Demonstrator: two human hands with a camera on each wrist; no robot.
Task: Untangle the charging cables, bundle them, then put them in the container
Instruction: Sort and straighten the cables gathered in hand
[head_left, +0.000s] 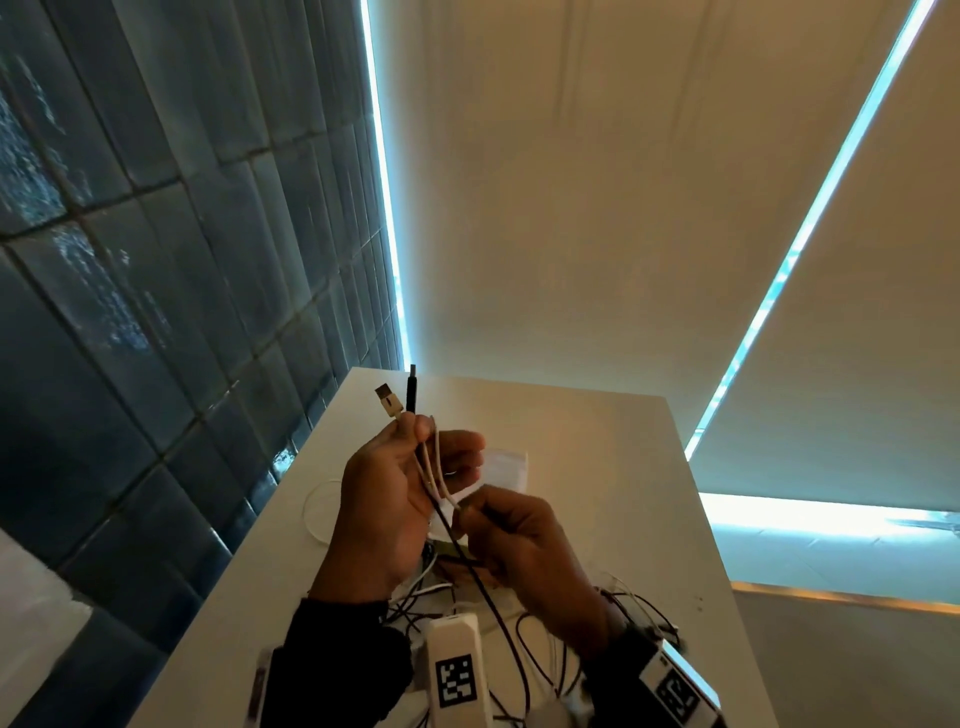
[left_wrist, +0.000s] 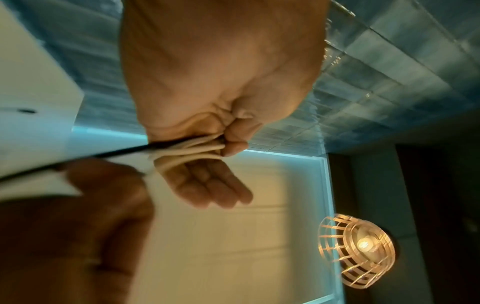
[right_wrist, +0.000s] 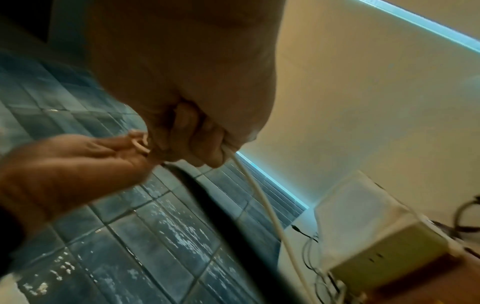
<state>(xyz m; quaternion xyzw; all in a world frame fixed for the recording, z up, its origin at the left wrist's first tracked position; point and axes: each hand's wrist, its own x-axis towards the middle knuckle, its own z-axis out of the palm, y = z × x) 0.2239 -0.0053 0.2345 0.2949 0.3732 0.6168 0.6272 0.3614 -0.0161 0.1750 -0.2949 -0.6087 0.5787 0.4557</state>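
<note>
Above the white tabletop (head_left: 597, 447), in the head view, the left hand (head_left: 384, 499) is pinching a cream cable (head_left: 430, 467) and a black cable (head_left: 413, 395) together under the thumb, their two plugs sticking up past the fingers, probably so the ends stay level while the lengths are being folded. The right hand (head_left: 524, 540) is gripping the same strands just below, seemingly feeding the next loop. More tangled cables (head_left: 524, 644) are lying on the tabletop beneath the wrists, and the clear container (head_left: 506, 467) is waiting just beyond the hands.

Seen from the left wrist, the thumb (left_wrist: 237, 133) is pressing several cream loops (left_wrist: 192, 150) against the palm while the other fingers (left_wrist: 218, 189) are lying straight, leaving room for another loop.

Seen from the right wrist, the fingertips (right_wrist: 213, 144) are curling round the cream cable (right_wrist: 262, 197), which is trailing down towards the tabletop, so slack can run through.
</note>
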